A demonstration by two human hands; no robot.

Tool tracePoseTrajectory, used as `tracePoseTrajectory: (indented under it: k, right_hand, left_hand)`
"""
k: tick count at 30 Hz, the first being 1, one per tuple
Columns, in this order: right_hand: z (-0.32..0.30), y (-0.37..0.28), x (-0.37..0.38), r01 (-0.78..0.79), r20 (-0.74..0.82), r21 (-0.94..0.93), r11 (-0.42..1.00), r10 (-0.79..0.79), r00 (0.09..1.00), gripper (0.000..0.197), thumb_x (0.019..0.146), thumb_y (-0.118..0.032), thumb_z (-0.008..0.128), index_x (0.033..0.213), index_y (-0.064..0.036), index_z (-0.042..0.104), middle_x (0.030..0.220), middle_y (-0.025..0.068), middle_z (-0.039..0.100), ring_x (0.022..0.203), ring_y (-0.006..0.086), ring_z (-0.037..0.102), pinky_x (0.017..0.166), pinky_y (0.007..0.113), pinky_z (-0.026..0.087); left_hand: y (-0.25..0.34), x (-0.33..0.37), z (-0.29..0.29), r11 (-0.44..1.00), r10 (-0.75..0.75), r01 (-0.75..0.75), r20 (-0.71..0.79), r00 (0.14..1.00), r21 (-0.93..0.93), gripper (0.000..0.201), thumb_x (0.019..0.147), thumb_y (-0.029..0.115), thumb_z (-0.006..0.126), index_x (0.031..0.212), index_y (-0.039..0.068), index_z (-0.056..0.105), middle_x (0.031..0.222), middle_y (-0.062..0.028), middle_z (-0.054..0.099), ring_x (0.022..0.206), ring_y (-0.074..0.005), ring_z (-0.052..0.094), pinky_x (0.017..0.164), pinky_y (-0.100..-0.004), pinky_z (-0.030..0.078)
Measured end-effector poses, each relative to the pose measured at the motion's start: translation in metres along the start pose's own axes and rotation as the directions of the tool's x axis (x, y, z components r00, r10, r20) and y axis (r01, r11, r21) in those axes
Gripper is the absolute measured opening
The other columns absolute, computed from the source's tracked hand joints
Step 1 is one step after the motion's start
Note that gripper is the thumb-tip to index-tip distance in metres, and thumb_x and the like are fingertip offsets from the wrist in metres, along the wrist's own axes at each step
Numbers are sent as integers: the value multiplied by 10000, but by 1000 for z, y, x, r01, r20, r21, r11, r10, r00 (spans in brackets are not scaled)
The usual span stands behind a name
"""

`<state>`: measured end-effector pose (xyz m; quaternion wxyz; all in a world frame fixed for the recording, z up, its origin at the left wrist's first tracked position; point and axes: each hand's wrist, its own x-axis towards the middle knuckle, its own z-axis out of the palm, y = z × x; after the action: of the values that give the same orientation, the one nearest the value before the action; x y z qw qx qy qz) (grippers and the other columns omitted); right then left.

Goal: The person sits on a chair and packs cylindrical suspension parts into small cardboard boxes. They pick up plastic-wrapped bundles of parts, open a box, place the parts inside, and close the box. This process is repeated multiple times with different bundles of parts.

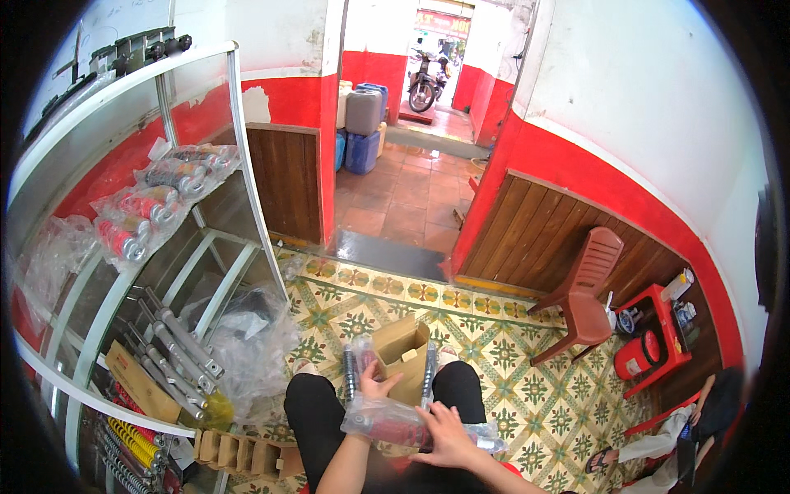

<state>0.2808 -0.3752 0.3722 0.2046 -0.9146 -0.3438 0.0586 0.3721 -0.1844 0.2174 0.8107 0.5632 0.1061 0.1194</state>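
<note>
A plastic-wrapped shock absorber with a red body (395,431) lies crosswise above my lap. My right hand (448,436) is closed over its right part, fingers on the clear wrap. My left hand (378,384) extends beyond the left part of the package, thumb and fingers apart; the wrap crosses at its wrist. Just past my hands, an open cardboard box (395,333) stands on the floor between my knees. Wrapped dark coil springs stand upright on either side of it, one at the left (349,375) and one at the right (429,375). The box's inside is only partly visible.
At left, a metal-framed shelf (255,181) bears wrapped shock absorbers (169,177), metal tubes (177,346) and yellow springs (132,440). Small cardboard boxes (239,453) sit beside my left leg. A brown plastic chair (584,288), red table (671,354) and another person (683,436) are at right.
</note>
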Motion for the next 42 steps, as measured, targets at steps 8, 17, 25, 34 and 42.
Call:
tracePoseTrajectory:
  k: [8, 17, 25, 34, 42]
  right_hand:
    - [34, -6, 40, -121, 244, 83, 989, 98, 965, 441, 680, -257, 712, 1065, -79, 590, 790, 163, 658, 719, 376, 639, 653, 445, 518]
    - [-47, 7, 25, -121, 251, 623, 772, -51, 967, 546, 672, -208, 765, 1148, -17, 579, 895, 137, 683, 824, 201, 671, 774, 334, 516]
    - [-102, 45, -36, -89, 41, 725, 683, 86, 995, 604, 617, -128, 844, 1153, -39, 582, 1047, 82, 660, 961, 193, 626, 879, 339, 484]
    - [-86, 61, -37, -178, -91, 713, 678, 342, 935, 532, 635, -174, 857, 1076, -47, 589, 967, 52, 640, 909, 168, 608, 826, 329, 491]
    - [-97, 45, -26, -60, -124, 759, 648, 235, 964, 609, 605, -137, 872, 1120, -34, 563, 975, 58, 650, 907, 164, 617, 822, 339, 499]
  left_hand:
    - [21, -3, -2, 997, -79, 79, -28, 996, 2, 678, 636, 164, 868, 1213, 9, 548, 1090, -118, 636, 953, -197, 628, 823, -327, 512]
    - [48, -14, 15, 960, 17, 5, -76, 997, 280, 670, 618, 231, 875, 1176, -12, 594, 1066, -124, 662, 974, -203, 628, 863, -334, 489]
    - [21, -5, 9, 920, 161, -145, -12, 987, 365, 615, 620, 245, 871, 1122, -9, 621, 1031, -129, 671, 949, -200, 641, 833, -330, 500]
    - [26, -6, 8, 921, 136, -126, 0, 991, 369, 593, 629, 224, 862, 1121, -6, 623, 1026, -127, 667, 942, -203, 636, 833, -332, 495]
    - [22, -6, 8, 907, 129, -113, -12, 992, 406, 603, 626, 225, 857, 1143, 17, 626, 1029, -120, 668, 937, -210, 638, 838, -337, 492]
